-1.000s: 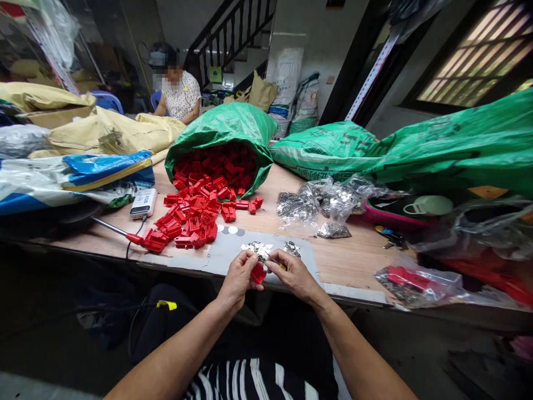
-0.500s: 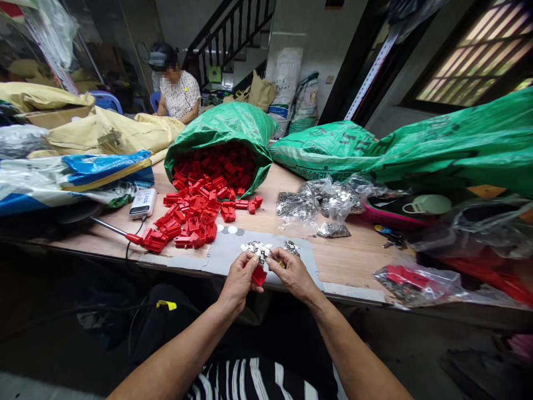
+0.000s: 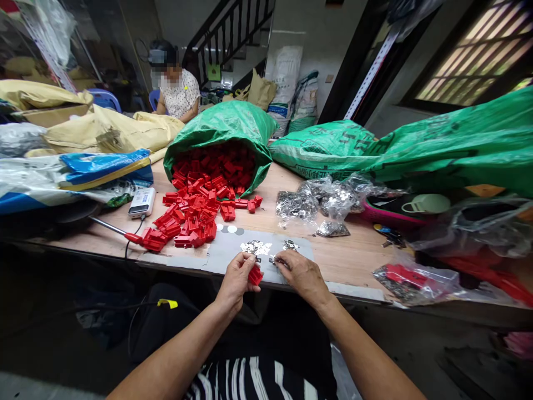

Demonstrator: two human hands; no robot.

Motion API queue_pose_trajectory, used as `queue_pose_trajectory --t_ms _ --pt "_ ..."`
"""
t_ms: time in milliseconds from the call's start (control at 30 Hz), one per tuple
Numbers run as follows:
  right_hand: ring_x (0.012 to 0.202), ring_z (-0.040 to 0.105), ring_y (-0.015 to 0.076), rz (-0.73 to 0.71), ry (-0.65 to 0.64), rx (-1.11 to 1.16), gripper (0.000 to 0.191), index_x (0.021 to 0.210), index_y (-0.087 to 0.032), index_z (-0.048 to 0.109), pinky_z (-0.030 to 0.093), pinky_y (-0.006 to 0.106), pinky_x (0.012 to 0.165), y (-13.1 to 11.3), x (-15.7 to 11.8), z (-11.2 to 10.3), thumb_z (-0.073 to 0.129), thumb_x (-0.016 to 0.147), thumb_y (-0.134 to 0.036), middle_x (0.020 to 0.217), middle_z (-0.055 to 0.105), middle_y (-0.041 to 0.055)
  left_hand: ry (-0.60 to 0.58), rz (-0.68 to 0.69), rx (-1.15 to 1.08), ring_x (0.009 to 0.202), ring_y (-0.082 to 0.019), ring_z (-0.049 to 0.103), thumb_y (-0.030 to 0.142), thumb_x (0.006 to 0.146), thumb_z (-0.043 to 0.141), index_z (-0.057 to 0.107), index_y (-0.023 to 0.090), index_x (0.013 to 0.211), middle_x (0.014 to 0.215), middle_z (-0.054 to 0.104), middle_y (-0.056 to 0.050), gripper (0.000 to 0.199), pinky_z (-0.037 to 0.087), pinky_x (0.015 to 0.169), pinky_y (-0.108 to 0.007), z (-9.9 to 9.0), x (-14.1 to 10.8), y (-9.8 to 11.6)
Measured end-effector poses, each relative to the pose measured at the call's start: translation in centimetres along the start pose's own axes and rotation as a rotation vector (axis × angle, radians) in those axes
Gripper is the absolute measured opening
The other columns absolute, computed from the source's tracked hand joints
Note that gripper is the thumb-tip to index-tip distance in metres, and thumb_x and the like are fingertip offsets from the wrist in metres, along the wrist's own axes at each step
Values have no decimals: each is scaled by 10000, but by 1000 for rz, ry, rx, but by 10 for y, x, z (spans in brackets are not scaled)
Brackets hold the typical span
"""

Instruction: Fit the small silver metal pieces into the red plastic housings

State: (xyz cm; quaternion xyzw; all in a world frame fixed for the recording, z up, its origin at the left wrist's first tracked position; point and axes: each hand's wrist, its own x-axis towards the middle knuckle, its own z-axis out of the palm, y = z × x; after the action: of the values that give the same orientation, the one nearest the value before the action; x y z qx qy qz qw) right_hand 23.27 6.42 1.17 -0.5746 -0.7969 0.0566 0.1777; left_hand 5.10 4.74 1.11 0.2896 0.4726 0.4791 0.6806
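Observation:
My left hand (image 3: pixel 236 280) is closed around a red plastic part (image 3: pixel 255 274) just above the front edge of the table. A small dark metal piece (image 3: pixel 258 259) shows at its thumb and fingertip. To the right, my right hand (image 3: pixel 303 273) is bent down over the grey mat (image 3: pixel 225 253), its fingertips pinched at another small metal piece (image 3: pixel 272 260). Beyond the hands lie a pile of shiny flat metal pieces (image 3: pixel 256 248) and a smaller pile of metal bits (image 3: pixel 290 244). The palm side of my right hand is hidden.
Red parts (image 3: pixel 194 219) spill from a green sack (image 3: pixel 233 119). Bags of metal pieces (image 3: pixel 295 205) and a pink basket (image 3: pixel 378 215) stand right. A white power bank (image 3: pixel 142 202) with a cable lies left. Across the table a person (image 3: pixel 179 91) sits.
My right hand has moved slightly right and turned palm-down, away from the red part. A yellow item seen in its fingers earlier is now hidden. My left hand still holds the red part.

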Motion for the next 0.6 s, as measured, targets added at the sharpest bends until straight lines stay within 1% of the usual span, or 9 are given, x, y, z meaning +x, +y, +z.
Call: queue_pose_trajectory --t_ms 67,167,233,300,367,467,533,600 --pt "853 627 190 28 9 122 134 943 -230 637 458 286 736 4 1 -3 523 872 -226 943 684 43 -2 -1 -2 644 -151 640 559 638 708 513 191 801 742 593 5 447 456 362 -172 0 0 0" --pt "821 632 191 105 29 331 128 912 -220 641 470 303 750 7 3 -9 534 862 -268 900 692 35 -7 -9 2 642 -150 640 551 637 713 522 193 809 731 594 6 441 457 368 -172 0 -1 0" --pt "813 635 191 118 9 468 147 913 -217 639 475 299 743 2 3 -11 552 859 -323 880 694 32 -17 -18 8 642 -151 639 547 640 713 529 193 817 736 596 2 437 460 371 -172 1 -2 -1" --pt "832 634 187 90 -26 572 183 955 -218 633 476 284 738 -8 2 -11 580 850 -358 901 691 31 -37 -15 16 622 -139 623 545 647 708 539 190 817 730 590 3 429 463 373 -172 2 -4 -1" --pt "827 626 179 46 -51 620 188 967 -221 624 474 271 724 -19 1 -10 597 845 -362 905 685 28 -59 3 26 565 -108 573 544 655 703 559 184 806 691 567 15 416 462 374 -169 4 -6 -3" --pt "762 606 163 18 -53 623 140 914 -219 612 463 264 689 -30 -1 -6 568 866 -343 853 674 18 -70 10 34 513 -77 502 541 653 706 582 181 792 637 527 34 406 454 371 -158 5 -9 -6" --pt "746 599 158 22 -54 612 133 905 -214 608 457 264 683 -31 -3 -5 546 878 -328 839 672 15 -73 -5 45 514 -78 503 536 642 716 588 179 798 637 530 33 410 451 369 -155 4 -10 -7" --pt "750 600 156 37 -64 597 135 907 -209 606 454 262 689 -27 -5 -4 535 881 -321 842 674 14 -85 -23 58 535 -90 535 530 631 725 591 176 817 660 553 22 421 453 368 -157 2 -11 -9"
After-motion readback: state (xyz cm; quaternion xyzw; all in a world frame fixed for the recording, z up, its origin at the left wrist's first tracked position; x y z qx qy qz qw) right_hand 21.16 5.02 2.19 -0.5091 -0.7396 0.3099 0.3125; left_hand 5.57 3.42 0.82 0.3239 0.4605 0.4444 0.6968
